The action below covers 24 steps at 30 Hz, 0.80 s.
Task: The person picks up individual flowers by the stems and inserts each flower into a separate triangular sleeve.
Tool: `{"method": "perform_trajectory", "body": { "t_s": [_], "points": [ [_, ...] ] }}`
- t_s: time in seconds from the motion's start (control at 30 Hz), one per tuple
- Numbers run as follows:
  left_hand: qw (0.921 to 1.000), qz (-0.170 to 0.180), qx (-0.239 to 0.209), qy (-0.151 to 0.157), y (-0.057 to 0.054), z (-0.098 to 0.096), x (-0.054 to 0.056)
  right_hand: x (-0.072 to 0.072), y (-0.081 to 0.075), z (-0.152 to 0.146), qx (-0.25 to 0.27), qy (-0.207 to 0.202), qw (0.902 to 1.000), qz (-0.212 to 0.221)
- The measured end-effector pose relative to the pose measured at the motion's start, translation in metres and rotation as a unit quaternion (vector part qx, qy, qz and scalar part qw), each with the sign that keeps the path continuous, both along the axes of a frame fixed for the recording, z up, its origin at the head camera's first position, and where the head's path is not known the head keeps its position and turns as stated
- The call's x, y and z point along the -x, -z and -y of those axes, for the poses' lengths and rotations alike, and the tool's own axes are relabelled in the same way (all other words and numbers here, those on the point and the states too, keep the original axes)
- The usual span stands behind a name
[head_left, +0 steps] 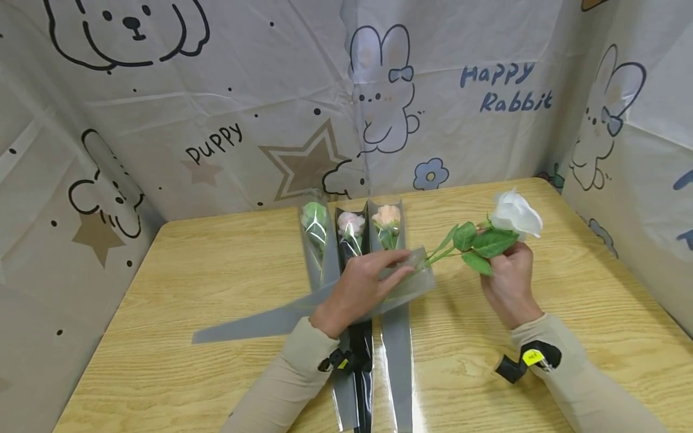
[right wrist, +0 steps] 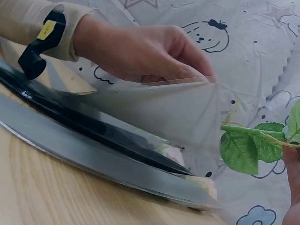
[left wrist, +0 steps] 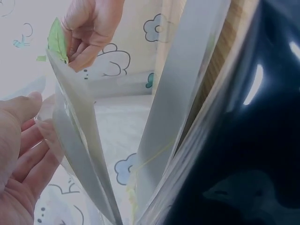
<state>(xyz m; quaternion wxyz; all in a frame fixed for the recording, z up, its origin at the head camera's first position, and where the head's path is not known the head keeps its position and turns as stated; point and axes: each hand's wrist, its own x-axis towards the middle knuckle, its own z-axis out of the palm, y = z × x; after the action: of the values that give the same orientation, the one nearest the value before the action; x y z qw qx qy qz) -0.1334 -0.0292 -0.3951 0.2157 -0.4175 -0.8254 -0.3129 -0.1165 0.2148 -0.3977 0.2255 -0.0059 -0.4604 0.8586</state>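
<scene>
My left hand [head_left: 360, 288] holds a long grey flower sleeve [head_left: 249, 323] by its wide end, thumb and fingers at the mouth. The sleeve slants across the wrapped flowers, its narrow tip toward the left. In my right hand [head_left: 509, 285] is an artificial white rose [head_left: 517, 213], gripped by the stem just below the bloom. Its green leaves [head_left: 489, 242] spread toward the left, and the stem's lower end reaches into the sleeve's mouth. In the right wrist view the green stem [right wrist: 234, 129] meets the open edge of the sleeve [right wrist: 164, 112].
Three wrapped flowers lie side by side under the left forearm: a green one [head_left: 315, 219], a pale pink one [head_left: 351, 225] in a black sleeve, and a peach one [head_left: 387, 218]. They rest on a wooden table [head_left: 216, 270], with printed cloth [head_left: 303, 90] behind and at the sides.
</scene>
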Motion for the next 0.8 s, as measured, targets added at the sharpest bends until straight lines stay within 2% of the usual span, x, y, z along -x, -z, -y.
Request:
{"method": "perform_trajectory", "body": {
  "t_s": [0.23, 0.53, 0.8],
  "points": [
    [1.0000, 0.002, -0.002, 0.005, 0.000, 0.000, 0.000, -0.003, 0.001, 0.000, -0.016, -0.029, 0.9994, -0.010],
    [0.9998, 0.003, -0.009, 0.016, -0.001, -0.001, -0.001, -0.009, 0.006, 0.007, -0.046, -0.085, 0.9938, -0.055],
    [0.9995, -0.018, -0.014, 0.020, -0.002, -0.003, -0.001, -0.010, 0.011, 0.012, -0.064, -0.108, 0.9886, -0.083]
  ]
}}
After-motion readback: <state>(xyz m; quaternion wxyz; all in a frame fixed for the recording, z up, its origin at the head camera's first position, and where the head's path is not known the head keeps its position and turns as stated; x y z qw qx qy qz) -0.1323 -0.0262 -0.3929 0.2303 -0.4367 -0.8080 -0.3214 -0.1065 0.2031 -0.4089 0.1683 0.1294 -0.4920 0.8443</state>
